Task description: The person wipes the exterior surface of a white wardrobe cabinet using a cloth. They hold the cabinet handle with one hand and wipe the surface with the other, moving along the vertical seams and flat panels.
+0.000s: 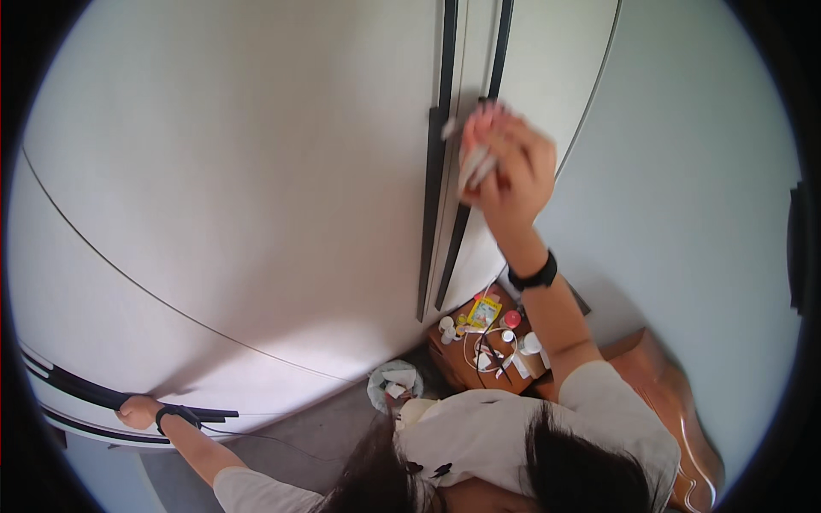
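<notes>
My right hand (pixel 523 171) is raised in front of a tall pale wardrobe door (pixel 256 171), closed on a crumpled pink and white cloth (pixel 481 158). Motion blurs the cloth and fingertips. Just beside the cloth run long dark door handles (pixel 433 197); whether it touches them I cannot tell. Far off at the lower left, my left hand (pixel 138 412) has its fingers wrapped on another dark handle strip (pixel 85 389). Both wrists wear black bands.
Below my right arm, a brown wooden cabinet (pixel 453 363) carries bottles, a yellow packet (pixel 485 311), a red-lidded jar (pixel 511 319) and a white cable. A lined waste bin (pixel 372 389) stands beside it on the grey floor. A plain wall (pixel 684 197) rises at right.
</notes>
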`<action>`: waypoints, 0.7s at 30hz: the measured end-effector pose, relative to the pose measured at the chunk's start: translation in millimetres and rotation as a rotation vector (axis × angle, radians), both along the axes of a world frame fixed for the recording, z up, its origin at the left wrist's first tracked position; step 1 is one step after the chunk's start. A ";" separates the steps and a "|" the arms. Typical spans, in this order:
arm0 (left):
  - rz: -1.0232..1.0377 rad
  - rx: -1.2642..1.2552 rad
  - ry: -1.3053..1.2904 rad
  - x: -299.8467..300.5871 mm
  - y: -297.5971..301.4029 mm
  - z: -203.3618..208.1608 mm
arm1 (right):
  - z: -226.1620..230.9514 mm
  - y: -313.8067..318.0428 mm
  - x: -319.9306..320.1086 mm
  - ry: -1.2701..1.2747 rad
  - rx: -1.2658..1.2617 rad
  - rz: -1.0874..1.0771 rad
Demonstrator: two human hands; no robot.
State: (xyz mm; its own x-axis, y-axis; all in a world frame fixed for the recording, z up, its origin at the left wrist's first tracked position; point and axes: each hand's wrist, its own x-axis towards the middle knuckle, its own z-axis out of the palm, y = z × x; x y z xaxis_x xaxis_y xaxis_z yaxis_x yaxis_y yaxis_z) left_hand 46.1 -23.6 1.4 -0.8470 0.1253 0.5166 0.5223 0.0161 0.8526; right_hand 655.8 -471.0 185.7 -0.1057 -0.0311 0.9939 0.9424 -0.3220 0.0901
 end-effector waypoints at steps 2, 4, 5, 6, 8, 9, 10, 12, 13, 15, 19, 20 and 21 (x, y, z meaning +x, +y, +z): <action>-0.012 0.030 0.007 5.7 -0.4 3.0 | 33.2 8.6 8.6 -0.034 0.033 -0.009; -0.013 0.042 -0.009 4.5 3.4 2.4 | 40.4 21.2 16.7 -0.054 0.020 -0.033; -0.010 0.046 0.014 3.5 6.2 1.7 | 41.0 26.8 18.3 -0.080 0.017 -0.058; -0.027 0.036 0.016 5.2 5.3 3.5 | 32.3 32.0 21.6 -0.102 0.053 -0.099; -0.077 0.024 -0.018 12.5 -1.1 7.0 | 16.0 34.0 24.1 -0.073 0.027 -0.094; -0.065 0.012 -0.003 21.2 -5.8 10.0 | 6.1 33.4 23.6 -0.040 0.012 -0.098; -0.044 0.026 -0.022 12.8 -3.1 8.1 | -4.8 33.1 21.2 -0.009 0.002 -0.102; -0.019 0.039 -0.046 7.1 1.4 6.3 | -32.2 31.0 12.1 0.038 -0.037 -0.097; -0.016 0.031 -0.047 8.3 3.5 6.3 | -45.4 30.1 8.6 0.077 -0.063 -0.100; -0.006 0.051 -0.028 6.1 1.2 0.8 | -75.3 25.1 1.6 0.109 -0.114 -0.094; -0.009 0.051 -0.012 4.7 3.5 8.1 | -126.0 13.5 -4.8 0.208 -0.212 -0.091; -0.013 0.036 -0.018 8.0 -0.3 9.5 | -135.2 12.4 -6.4 0.226 -0.230 -0.096; 0.003 0.039 0.002 2.3 4.1 4.7 | -143.9 11.0 -8.1 0.222 -0.233 -0.090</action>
State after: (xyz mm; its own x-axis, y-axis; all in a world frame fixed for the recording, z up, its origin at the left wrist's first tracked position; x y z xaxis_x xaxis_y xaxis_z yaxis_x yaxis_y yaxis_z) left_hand 48.5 -19.4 6.1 -0.8465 0.1019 0.5225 0.5238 -0.0156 0.8517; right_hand 647.7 -460.0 41.7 0.1225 0.1991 0.9723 0.9161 -0.3996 -0.0336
